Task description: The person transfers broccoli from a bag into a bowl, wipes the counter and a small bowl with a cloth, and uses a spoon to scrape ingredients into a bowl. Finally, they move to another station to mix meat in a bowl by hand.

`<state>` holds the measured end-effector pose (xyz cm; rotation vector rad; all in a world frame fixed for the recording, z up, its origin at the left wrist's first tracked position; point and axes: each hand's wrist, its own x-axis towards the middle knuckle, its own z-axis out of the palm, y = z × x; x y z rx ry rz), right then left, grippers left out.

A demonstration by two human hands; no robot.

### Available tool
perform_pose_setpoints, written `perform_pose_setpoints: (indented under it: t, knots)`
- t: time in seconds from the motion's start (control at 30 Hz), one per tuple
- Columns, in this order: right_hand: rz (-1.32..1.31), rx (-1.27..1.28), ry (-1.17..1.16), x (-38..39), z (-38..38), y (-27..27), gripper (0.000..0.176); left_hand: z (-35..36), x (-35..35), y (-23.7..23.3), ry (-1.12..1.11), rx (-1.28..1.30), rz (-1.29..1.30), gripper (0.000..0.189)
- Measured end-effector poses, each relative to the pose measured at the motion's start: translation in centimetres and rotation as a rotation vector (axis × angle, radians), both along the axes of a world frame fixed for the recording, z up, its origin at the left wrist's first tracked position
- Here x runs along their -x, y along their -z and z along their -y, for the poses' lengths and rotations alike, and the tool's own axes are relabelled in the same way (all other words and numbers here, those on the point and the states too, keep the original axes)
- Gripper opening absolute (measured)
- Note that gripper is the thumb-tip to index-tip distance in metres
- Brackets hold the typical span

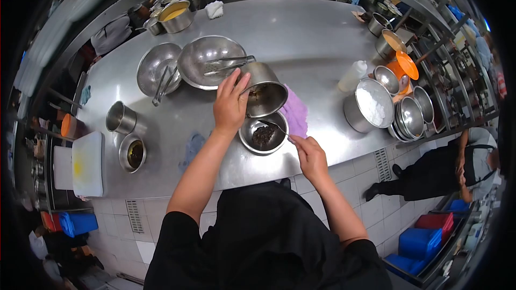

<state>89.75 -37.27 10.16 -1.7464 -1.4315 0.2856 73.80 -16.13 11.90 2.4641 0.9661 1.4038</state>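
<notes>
My left hand (231,102) grips a steel pot (262,72), tipped on its side with its mouth towards me. Dark residue clings to the inside of the pot. Just below its rim, a small steel bowl (246,143) stands on the table and holds a dark, clumpy food (263,135). Closed around the handle of a spoon (281,129), my right hand (310,157) is at the bowl's right side. The spoon's tip is over the dark food. A purple cloth (295,111) lies behind and to the right of the bowl.
Two large steel bowls (196,48) with tongs (164,86) stand behind. At left are a steel container (121,118), a bowl of dark liquid (134,153) and a cutting board (88,164). A pot of white stuff (361,113) stands right; a person (430,172) is beyond.
</notes>
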Motion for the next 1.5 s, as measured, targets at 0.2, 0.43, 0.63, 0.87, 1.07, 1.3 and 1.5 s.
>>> perform_pose_setpoints:
  t: [0.2, 0.43, 0.63, 0.87, 1.07, 1.3, 1.5]
  knots:
    - [-0.132, -0.061, 0.014, 0.6, -1.3, -1.6, 0.022, 0.3, 0.1, 0.9, 0.022, 0.104, 0.031, 0.037]
    - [-0.110, 0.004, 0.024, 0.5, -0.8, -0.2, 0.020, 0.3, -0.7, 0.9, 0.018, 0.021, -0.019, 0.035]
    - [0.026, 0.010, 0.084, 0.4, -0.8, -0.5, 0.021, -1.1, 1.1, -0.1, -0.041, 0.049, 0.096, 0.034]
    - [0.170, 0.288, 0.136, 0.5, -4.1, 4.3, 0.022, -1.2, 9.0, -0.1, -0.099, 0.615, 0.593, 0.041]
    - [0.246, 0.437, 0.180, 1.2, -4.5, 2.0, 0.026, 0.6, 20.6, 1.4, -0.325, 0.796, 0.850, 0.055]
    - [0.286, -0.016, 0.266, 4.8, -5.7, -1.5, 0.025, 6.6, 29.3, 3.1, -0.379, 0.870, 0.947, 0.049]
    - [-0.001, -0.211, -0.041, 10.0, -7.3, -1.5, 0.019, 10.9, 34.6, 7.8, -0.595, 1.065, 0.689, 0.049]
